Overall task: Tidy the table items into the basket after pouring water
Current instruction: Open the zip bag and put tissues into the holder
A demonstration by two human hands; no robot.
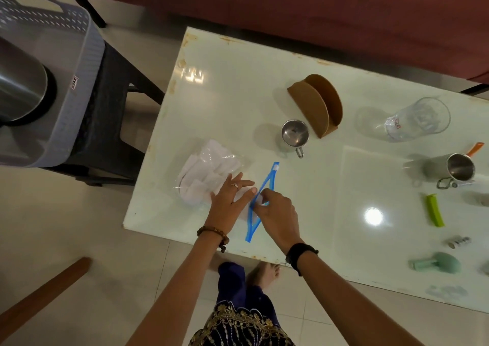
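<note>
A clear zip bag (pixel 209 176) full of white paper pieces lies on the white table (pixel 238 86) near its left end. Its blue zip strip (pixel 270 176) gapes open. My left hand (pixel 227 202) lies flat on the bag with straight fingers. My right hand (pixel 275 213) pinches the blue strip near its middle. The grey basket (pixel 79 54) stands on a dark stool (pixel 105 112) to the left of the table and holds a steel vessel (pixel 18 86).
On the table stand a small steel cup (pixel 295 134), a brown napkin holder (pixel 317 104), a glass (pixel 415 120) on its side, a steel mug (pixel 457 169), a green clip (pixel 435 210) and small items at the right edge. A maroon sofa (pixel 291 6) lies behind.
</note>
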